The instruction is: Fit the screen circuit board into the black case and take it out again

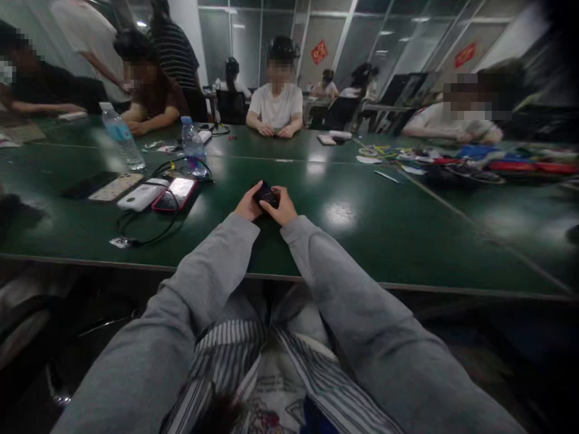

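A small black device (266, 196) is held between my two hands, just above the green table's near half. Its front carries faint light markings, too small to read. My left hand (248, 204) wraps around its left side, fingers closed. On the other side my right hand (282, 208) grips it, with the thumb lying across its front. Both grey sleeves reach in over the table's near edge. Left of my hands lies a phone with a red edge and a lit screen (177, 194), beside a white power bank (142, 195).
A black cable (158, 236) loops near the phones. Two water bottles (122, 138) stand at the left. Tangled coloured cables (452, 160) cover the right side of the green table (384, 241). A person in a white shirt (275, 105) sits opposite; others sit around.
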The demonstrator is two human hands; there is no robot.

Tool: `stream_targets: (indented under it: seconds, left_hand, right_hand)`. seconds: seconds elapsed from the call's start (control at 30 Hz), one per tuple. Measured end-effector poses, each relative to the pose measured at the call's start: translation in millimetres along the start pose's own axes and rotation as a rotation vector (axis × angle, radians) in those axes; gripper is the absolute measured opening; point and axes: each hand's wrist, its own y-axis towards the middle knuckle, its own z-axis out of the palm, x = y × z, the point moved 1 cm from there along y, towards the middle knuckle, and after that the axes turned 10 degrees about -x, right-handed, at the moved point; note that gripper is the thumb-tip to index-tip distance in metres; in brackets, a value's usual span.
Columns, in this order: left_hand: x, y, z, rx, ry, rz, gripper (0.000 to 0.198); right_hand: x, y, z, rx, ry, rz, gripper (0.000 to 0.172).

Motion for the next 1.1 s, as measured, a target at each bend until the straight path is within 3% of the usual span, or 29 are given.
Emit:
stream_targets:
  seconds: [0.13,0.23,0.4,0.57,0.77,0.93,1.1]
  left_hand:
    - [0.4,3.0,-3.5,-0.001,0.007,-0.002,0.032]
    - [-0.3,3.3,-4.8,0.004,-0.007,-0.001,0.041]
    - [-1.6,-0.6,-5.5,0.019,-0.011,-0.034,0.06]
    - [-2.1,-1.1,-6.1,0.001,-0.057,-0.043,0.062]
    - [-2.3,3.6,-7.5,-0.02,-0.087,-0.044,0.064]
    - [-2.3,3.9,-8.1,-0.032,-0.093,-0.036,0.065]
    - [-2.8,1.8,-6.7,-0.028,-0.099,-0.049,0.064]
  right_hand:
    - [0.4,-0.1,0.0,0.067,-0.079,-0.078,0.074]
    - [1.7,-0.4,-1.6,0.09,-0.131,-0.053,0.07]
    - [12.5,0.9,-9.6,-0.029,-0.169,-0.036,0.067]
    - [24.0,13.0,-33.1,-0.197,-0.187,-0.123,0.068]
    - [-4.1,27.9,-58.1,-0.261,-0.371,0.006,0.067]
    - [-31.7,26.1,-61.1,-0.201,-0.521,0.167,0.065]
    - [-38.8,22.7,-60.5,-0.118,-0.651,0.247,0.063]
